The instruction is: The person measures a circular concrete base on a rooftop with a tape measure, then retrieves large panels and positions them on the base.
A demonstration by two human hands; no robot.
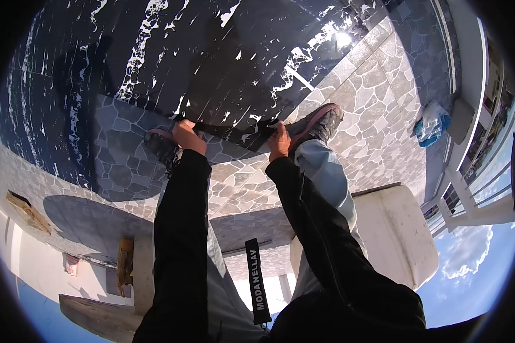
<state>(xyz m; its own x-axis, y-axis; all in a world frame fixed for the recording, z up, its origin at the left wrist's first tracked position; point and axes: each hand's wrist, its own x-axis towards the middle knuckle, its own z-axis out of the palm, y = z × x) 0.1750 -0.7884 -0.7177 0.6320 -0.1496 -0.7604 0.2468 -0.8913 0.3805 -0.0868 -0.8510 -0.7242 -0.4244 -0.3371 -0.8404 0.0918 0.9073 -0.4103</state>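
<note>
I read "MODANELLAV" in white letters on a black strap hanging near me, between the two black sleeves. Both arms reach straight out to the far side. The left hand and right hand each have their fingers curled tight over the near edge of the dark sheet. The sheet lies on the stone-patterned floor, just beyond the shoes.

White "MODA NELLAV" lettering down the black strap.
</note>
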